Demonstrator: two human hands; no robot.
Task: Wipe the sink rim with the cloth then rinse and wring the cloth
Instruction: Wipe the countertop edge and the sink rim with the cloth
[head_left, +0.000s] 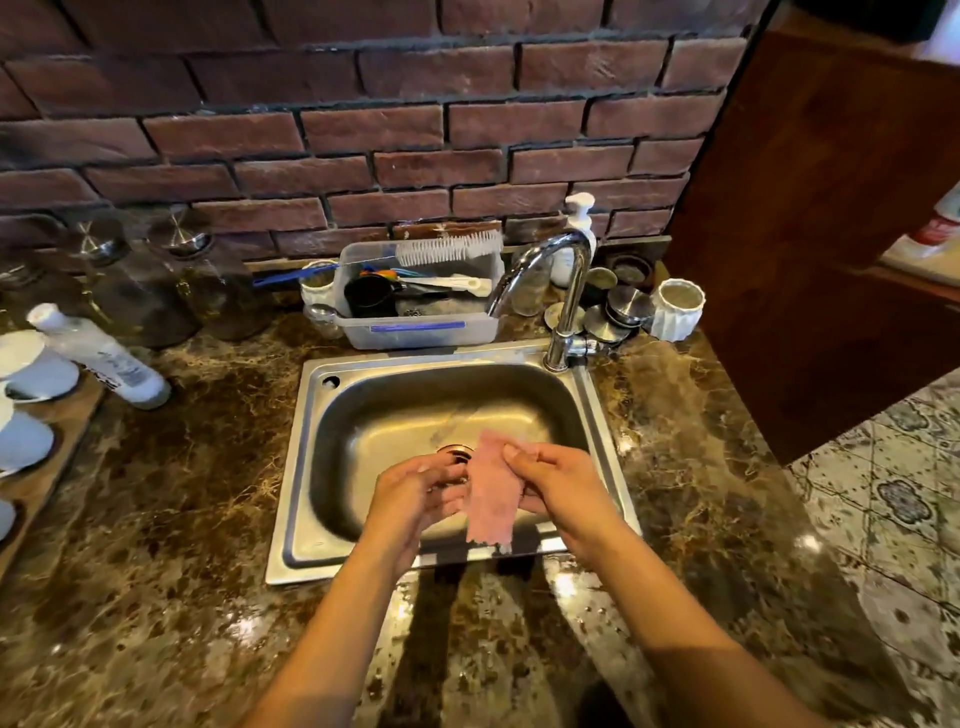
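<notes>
A pink cloth (492, 493) hangs over the steel sink basin, its lower edge reaching down to the front rim. My right hand (558, 486) pinches its upper right edge, thumb on top. My left hand (415, 491) is at the cloth's left edge with its fingers curled against it. The sink (304, 467) is a rectangular steel basin set in a brown marble counter, its drain partly hidden behind the cloth. A chrome tap (563, 291) stands at the back right corner; no water shows from its spout.
A clear plastic tub (415, 330) with a brush and utensils sits behind the sink. A soap pump (579, 228), metal lids and a white ribbed cup (675, 309) stand by the tap. Glass jars, a lying white bottle (98, 356) and white cups fill the left counter. A brick wall rises behind.
</notes>
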